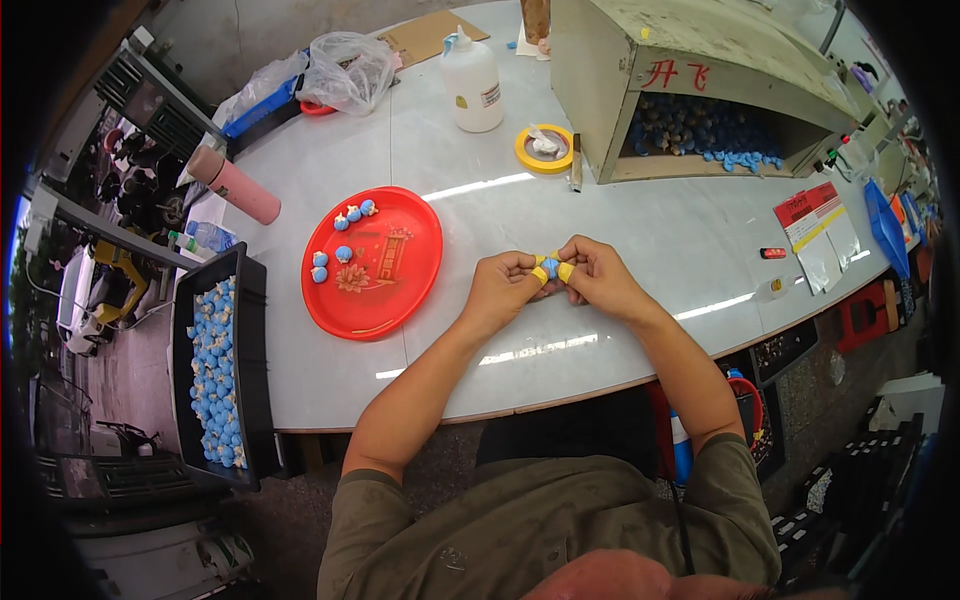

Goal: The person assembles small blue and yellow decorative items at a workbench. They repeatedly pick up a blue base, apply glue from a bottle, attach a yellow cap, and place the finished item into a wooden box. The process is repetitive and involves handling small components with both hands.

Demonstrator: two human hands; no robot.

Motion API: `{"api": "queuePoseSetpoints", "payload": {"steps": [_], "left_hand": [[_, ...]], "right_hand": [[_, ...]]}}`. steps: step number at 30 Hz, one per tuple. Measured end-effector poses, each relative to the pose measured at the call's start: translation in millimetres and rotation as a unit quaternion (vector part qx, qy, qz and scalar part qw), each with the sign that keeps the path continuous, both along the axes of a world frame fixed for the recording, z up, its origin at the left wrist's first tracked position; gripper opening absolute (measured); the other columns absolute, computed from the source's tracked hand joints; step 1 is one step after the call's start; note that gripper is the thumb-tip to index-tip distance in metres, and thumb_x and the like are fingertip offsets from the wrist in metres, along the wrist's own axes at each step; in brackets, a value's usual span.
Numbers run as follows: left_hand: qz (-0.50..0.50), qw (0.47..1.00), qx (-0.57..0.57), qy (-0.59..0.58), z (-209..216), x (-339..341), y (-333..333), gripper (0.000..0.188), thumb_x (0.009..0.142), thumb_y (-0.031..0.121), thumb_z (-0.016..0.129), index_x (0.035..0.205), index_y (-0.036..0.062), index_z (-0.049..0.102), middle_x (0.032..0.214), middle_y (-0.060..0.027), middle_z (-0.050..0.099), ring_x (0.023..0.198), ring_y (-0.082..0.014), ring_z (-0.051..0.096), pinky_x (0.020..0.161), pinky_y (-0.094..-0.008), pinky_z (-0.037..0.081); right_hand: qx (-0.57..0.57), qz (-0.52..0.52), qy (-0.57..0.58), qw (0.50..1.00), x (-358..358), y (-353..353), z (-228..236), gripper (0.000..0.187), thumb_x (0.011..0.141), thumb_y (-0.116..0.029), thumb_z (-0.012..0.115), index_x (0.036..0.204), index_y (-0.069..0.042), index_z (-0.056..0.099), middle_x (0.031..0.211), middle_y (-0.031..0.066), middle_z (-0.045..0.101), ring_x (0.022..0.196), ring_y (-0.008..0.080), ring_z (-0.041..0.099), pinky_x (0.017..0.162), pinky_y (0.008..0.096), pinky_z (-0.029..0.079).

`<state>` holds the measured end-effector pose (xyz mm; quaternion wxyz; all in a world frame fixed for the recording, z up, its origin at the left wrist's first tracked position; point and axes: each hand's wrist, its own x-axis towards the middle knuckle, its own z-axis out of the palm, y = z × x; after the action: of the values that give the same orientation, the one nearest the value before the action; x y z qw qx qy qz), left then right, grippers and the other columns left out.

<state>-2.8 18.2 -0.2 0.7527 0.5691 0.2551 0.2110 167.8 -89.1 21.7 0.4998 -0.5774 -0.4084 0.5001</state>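
Center of frame, above the counter (690, 235), the left hand (503, 287) and right hand (603, 281) pinch what seems a blue ball (550, 267) between yellow-wrapped fingers (566, 272), likely steadying it from both sides.

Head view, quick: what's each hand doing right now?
Left hand: closed, fingertips pinching a small blue piece.
Right hand: closed, pinching the same piece from the other side.
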Motion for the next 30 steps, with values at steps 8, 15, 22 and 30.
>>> {"api": "queuePoseSetpoints", "payload": {"steps": [8, 15, 22, 30], "left_hand": [[0.003, 1.0, -0.01, -0.014, -4.1, 0.6, -3.5, 0.017, 0.092, -0.002, 0.06, 0.108, -0.0089, 0.064, 0.104, -0.016, 0.07, 0.091, -0.0206, 0.072, 0.079, -0.0273, 0.061], [0.015, 1.0, -0.018, -0.004, -2.9, 1.7, -4.6, 0.015, 0.092, -0.003, 0.06, 0.105, -0.0087, 0.063, 0.103, -0.0156, 0.069, 0.088, -0.021, 0.073, 0.079, -0.028, 0.061], [0.021, 1.0, -0.015, -0.005, -2.9, 3.7, -2.5, 0.015, 0.092, -0.001, 0.06, 0.105, -0.0089, 0.062, 0.103, -0.0166, 0.069, 0.087, -0.0213, 0.073, 0.078, -0.0284, 0.061], [0.015, 0.999, -0.004, 0.03, 0.6, 4.3, 0.7, 0.017, 0.094, 0.001, 0.059, 0.109, -0.0083, 0.061, 0.104, -0.0159, 0.069, 0.088, -0.0206, 0.073, 0.077, -0.0262, 0.061]], "right_hand": [[0.026, -0.005, -0.049, 0.998, -3.5, -0.2, -7.9, 0.013, 0.089, 0.003, 0.053, 0.102, 0.003, 0.055, 0.077, 0.0047, 0.061, 0.059, 0.0069, 0.056, 0.052, 0.024, 0.044], [0.034, -0.014, -0.084, 0.996, -8.0, -0.3, -6.5, 0.012, 0.089, 0.002, 0.053, 0.1, 0.003, 0.056, 0.075, 0.0047, 0.061, 0.058, 0.007, 0.055, 0.051, 0.0248, 0.043], [0.06, -0.039, -0.093, 0.993, -9.6, 1.3, -14.1, 0.013, 0.09, 0.001, 0.053, 0.101, 0.005, 0.058, 0.077, 0.0053, 0.063, 0.06, 0.0073, 0.057, 0.053, 0.0253, 0.045], [0.029, -0.039, -0.056, 0.997, -6.2, 1.6, -8.6, 0.02, 0.09, -0.001, 0.055, 0.108, 0.007, 0.06, 0.084, 0.0081, 0.066, 0.064, 0.0084, 0.061, 0.057, 0.0246, 0.049]]}}
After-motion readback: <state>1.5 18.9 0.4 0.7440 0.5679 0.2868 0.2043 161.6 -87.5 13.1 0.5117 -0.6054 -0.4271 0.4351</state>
